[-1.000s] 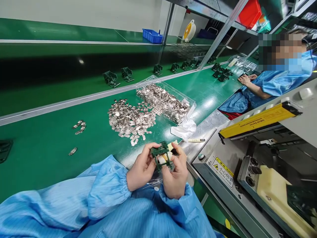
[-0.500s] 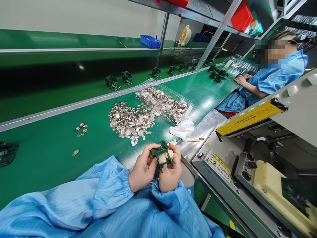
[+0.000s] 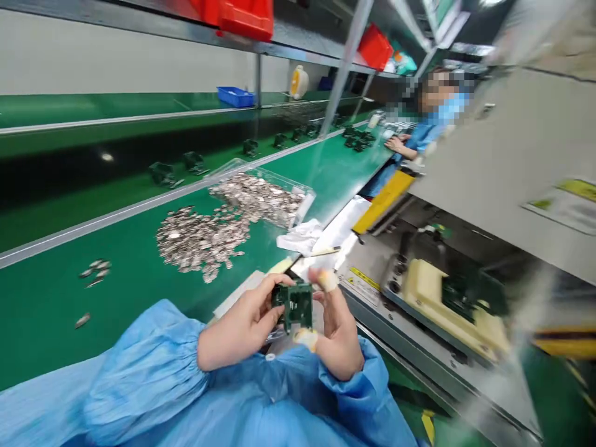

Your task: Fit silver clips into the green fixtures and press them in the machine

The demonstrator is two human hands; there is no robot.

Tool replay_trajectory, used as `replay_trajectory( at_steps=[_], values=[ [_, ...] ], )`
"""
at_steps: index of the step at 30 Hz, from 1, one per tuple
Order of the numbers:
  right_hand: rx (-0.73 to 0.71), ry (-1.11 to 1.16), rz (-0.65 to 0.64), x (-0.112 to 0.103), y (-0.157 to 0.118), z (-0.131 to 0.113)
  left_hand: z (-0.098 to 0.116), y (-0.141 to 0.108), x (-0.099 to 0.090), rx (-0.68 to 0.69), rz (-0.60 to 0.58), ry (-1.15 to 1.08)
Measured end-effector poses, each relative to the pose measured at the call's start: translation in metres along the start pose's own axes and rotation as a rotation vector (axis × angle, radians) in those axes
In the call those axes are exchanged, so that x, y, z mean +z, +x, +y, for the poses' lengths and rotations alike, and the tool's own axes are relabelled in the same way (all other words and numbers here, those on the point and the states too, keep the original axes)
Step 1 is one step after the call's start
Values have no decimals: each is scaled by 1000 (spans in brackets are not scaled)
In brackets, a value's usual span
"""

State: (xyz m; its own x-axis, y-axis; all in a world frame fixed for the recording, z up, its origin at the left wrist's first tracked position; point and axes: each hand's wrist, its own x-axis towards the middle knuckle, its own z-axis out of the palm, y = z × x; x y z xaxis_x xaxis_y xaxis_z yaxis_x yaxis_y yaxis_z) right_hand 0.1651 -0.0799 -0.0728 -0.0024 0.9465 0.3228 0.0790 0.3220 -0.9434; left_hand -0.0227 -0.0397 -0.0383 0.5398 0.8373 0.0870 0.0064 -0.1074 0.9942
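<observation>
- Left hand (image 3: 242, 323): thumb and fingers pinch the left side of the green part (image 3: 298, 305)
- Right hand (image 3: 339, 332): thumb and forefinger spread apart at its right, contact unclear
- Green part: between both hands, above the blue gown (image 3: 261, 403)

At six o'clock the left hand (image 3: 236, 324) hides one side of the blurred green frame (image 3: 300, 305), at eleven the top edge cuts off a red bin (image 3: 246, 18), and at three a label (image 3: 565, 205) is cropped and smeared past reading.
</observation>
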Motion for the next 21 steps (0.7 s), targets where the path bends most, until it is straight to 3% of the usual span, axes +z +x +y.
replay_trajectory(
  at_steps=[3,5,8,10,12,14,17,21],
  values=[
    [11,-39,118,-43,-29,-23,26,34,19,93,-368,83],
    [-2,-77,302,-77,-53,-37,41,68,41,211,-486,150],
    [-149,-185,793,-130,-88,-57,58,123,94,466,-441,288],
    [-251,-209,1046,-162,-101,-66,64,156,136,550,-408,355],
    [-270,-216,1103,-187,-102,-72,66,182,173,500,-417,393],
    [-242,-248,1051,-204,-94,-74,69,199,195,432,-440,408],
    [-213,-340,909,-219,-71,-74,76,201,190,380,-428,312],
    [-100,-574,659,-232,-38,-65,83,164,125,198,-309,165]
  ],
)
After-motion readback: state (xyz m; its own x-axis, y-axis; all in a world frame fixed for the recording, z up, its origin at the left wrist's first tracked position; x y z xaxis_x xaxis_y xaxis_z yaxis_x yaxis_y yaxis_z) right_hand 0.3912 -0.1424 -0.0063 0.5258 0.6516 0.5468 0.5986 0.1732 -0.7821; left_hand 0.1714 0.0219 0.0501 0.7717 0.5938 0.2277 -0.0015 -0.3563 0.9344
